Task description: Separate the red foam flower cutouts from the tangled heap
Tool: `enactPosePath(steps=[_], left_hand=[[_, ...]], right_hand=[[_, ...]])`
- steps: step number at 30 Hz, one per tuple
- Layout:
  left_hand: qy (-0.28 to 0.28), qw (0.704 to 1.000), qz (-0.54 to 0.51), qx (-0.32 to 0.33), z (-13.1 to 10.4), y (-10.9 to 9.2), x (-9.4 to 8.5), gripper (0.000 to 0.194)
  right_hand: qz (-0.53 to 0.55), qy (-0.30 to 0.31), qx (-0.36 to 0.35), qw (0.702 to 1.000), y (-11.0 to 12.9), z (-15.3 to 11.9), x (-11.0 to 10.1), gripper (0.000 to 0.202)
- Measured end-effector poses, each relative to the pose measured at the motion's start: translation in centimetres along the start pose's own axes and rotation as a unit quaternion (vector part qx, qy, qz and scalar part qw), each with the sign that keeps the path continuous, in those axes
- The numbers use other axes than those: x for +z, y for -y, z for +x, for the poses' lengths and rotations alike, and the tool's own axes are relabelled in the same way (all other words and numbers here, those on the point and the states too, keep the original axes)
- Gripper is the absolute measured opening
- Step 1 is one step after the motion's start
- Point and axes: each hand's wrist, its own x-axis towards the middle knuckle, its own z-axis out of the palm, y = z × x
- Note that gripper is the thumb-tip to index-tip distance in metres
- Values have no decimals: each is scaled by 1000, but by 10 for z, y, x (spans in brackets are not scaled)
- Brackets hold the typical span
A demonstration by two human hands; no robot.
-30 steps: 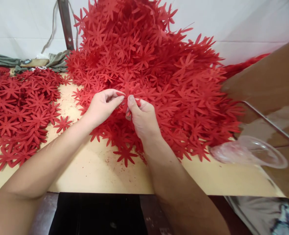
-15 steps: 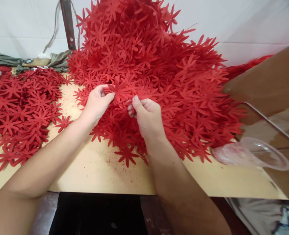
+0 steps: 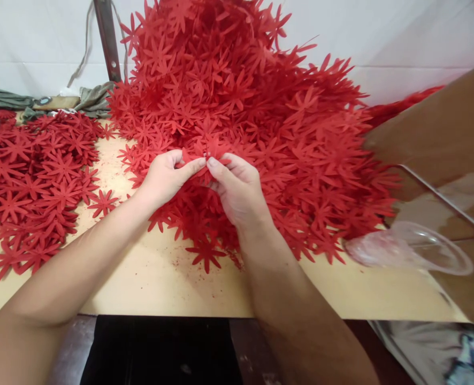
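Between my two hands is a red artificial flower piece (image 3: 208, 147) with long narrow petals. My left hand (image 3: 170, 174) pinches it from the left, thumb stretched toward its middle. From the other side my right hand (image 3: 237, 184) grips it, and the two thumb tips nearly meet at its centre. Fingers partly cover the piece, so its full outline is hidden. Directly behind and around the hands rises a large heap of red flower pieces (image 3: 237, 80). A second, lower pile of flat red flower pieces (image 3: 32, 171) lies to the left.
One loose red flower (image 3: 102, 203) lies between the piles on the pale table (image 3: 165, 289). A clear plastic bag (image 3: 373, 248) with a ring-shaped rim (image 3: 441, 248) sits at right, against a cardboard box (image 3: 441, 133). Grey-green cloth (image 3: 96, 99) and a metal post (image 3: 107, 40) stand behind.
My hands have come together: the right thumb moved left and the left thumb moved right, meeting at the flower piece's centre. The view has shifted slightly.
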Motion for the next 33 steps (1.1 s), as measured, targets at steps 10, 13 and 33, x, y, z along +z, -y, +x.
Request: enactPosePath(steps=[10, 13, 33], left_hand=[[31, 999, -39, 6, 8, 2, -9, 28], [-14, 1000, -23, 16, 13, 2, -14, 29], [-10, 966, 188, 178, 6, 7, -8, 25]], right_hand=[[36, -91, 19, 995, -4, 6, -3, 38], [-14, -93, -6, 996, -6, 7, -6, 41], [-99, -28, -55, 993, -8, 2, 1, 42]])
